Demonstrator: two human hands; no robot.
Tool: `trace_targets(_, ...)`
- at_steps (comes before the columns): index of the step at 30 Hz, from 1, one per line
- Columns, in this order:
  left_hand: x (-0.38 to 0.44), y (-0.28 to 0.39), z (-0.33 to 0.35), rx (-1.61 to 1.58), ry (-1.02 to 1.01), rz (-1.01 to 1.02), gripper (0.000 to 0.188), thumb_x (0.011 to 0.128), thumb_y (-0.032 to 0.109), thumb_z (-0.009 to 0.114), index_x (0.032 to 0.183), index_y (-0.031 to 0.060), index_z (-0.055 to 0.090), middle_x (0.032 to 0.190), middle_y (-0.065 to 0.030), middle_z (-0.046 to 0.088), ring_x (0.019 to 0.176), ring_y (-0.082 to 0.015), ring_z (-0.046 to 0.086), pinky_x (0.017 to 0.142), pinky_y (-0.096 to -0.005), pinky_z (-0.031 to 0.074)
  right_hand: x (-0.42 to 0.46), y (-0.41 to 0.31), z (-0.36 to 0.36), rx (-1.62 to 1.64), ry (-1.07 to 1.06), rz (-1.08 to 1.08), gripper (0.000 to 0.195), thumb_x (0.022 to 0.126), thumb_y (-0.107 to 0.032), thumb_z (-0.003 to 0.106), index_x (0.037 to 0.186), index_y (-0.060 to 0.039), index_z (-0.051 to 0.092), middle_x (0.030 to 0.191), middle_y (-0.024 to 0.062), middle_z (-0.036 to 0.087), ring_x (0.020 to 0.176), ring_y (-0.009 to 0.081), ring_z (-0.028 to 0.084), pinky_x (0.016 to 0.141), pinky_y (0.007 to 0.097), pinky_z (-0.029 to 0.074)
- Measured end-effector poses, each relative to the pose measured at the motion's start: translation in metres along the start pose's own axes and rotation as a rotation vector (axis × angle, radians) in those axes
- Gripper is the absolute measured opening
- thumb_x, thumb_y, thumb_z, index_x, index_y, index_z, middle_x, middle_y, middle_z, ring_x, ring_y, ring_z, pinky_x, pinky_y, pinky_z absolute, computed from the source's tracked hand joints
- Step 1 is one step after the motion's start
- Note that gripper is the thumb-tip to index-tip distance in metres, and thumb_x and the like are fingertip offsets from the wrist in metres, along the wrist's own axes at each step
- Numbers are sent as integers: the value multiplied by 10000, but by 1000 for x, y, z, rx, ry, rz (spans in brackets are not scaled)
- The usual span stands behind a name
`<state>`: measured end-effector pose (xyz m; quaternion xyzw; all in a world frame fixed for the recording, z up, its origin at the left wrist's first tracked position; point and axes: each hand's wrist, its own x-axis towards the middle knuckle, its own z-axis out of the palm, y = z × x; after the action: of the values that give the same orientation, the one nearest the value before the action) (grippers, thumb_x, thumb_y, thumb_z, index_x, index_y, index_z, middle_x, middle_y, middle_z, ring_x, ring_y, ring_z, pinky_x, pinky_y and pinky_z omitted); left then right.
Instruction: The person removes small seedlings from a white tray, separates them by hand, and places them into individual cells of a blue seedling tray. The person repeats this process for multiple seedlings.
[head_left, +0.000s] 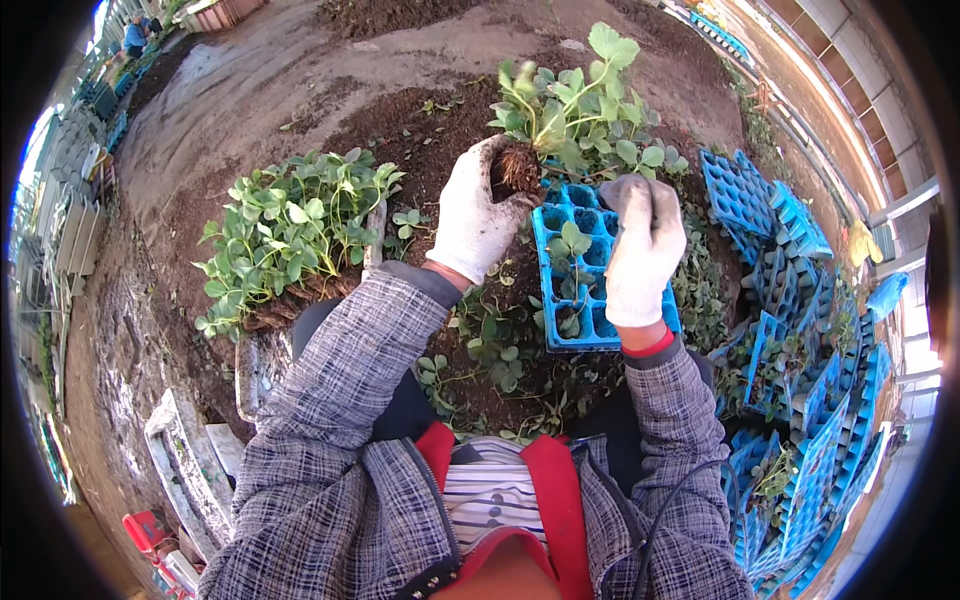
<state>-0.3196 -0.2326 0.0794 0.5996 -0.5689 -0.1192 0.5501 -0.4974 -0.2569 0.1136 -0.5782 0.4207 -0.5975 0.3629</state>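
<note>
My left hand (480, 206), in a soiled white knit glove, grips a seedling by its brown root plug (519, 166). The seedling's lobed green leaves (562, 105) spread above the tray's far end, some of them blurred. A blue plastic cell tray (646, 343) lies before me on the soil. Several of its cells hold only dark soil remnants, and a leafy sprig (574, 244) lies across its left cells. Over the tray's right side is my right hand (643, 240), gloved, with bent fingers close to leaves and stems. Whether those fingertips pinch anything is hidden.
Bunched seedlings (300, 232) with root plugs rest on a dirty white tray (251, 367) at left. Stacked blue cell trays (795, 360) crowd the right side. Loose plants (495, 349) litter the soil nearby. A person (136, 36) is far off at upper left.
</note>
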Motion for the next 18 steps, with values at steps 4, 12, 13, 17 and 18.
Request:
trace_targets(4,-1,-4,2,117,57,120,682,737,93,834,1339,16,523,1241,-185,595,1149,-330,618,968,-384,521,-4,-16,7,-208,-22,-361,223,884,-114,727,1066,-4,663,1067,107,659,930,208,636,831,326,519)
trace_targets(12,-5,4,9,124,-6,182,704,724,84,836,1344,30,508,1241,-185,580,1141,-349,609,960,-405,526,13,7,8,-516,-173,-525,294,802,-125,770,1088,-95,711,1018,78,643,955,295,613,793,410,500)
trace_targets(13,-5,3,9,130,-7,180,703,723,85,837,1343,31,509,1241,-186,580,1142,-349,608,960,-406,525,13,8,9,-573,-161,-580,281,802,-134,770,1077,-106,714,1009,70,643,951,290,612,793,411,493)
trace_targets(17,-5,2,10,132,3,165,713,708,85,845,1337,29,513,1222,-183,596,1131,-350,614,962,-405,522,6,12,14,-714,-170,-692,220,825,-168,747,1033,-129,690,1014,52,645,949,275,605,828,420,461)
trace_targets(18,-5,2,10,132,-2,156,704,712,82,842,1334,28,517,1221,-184,598,1130,-346,619,961,-401,524,4,15,16,-709,-186,-696,213,830,-166,741,1029,-124,678,1020,52,645,953,278,605,832,420,461)
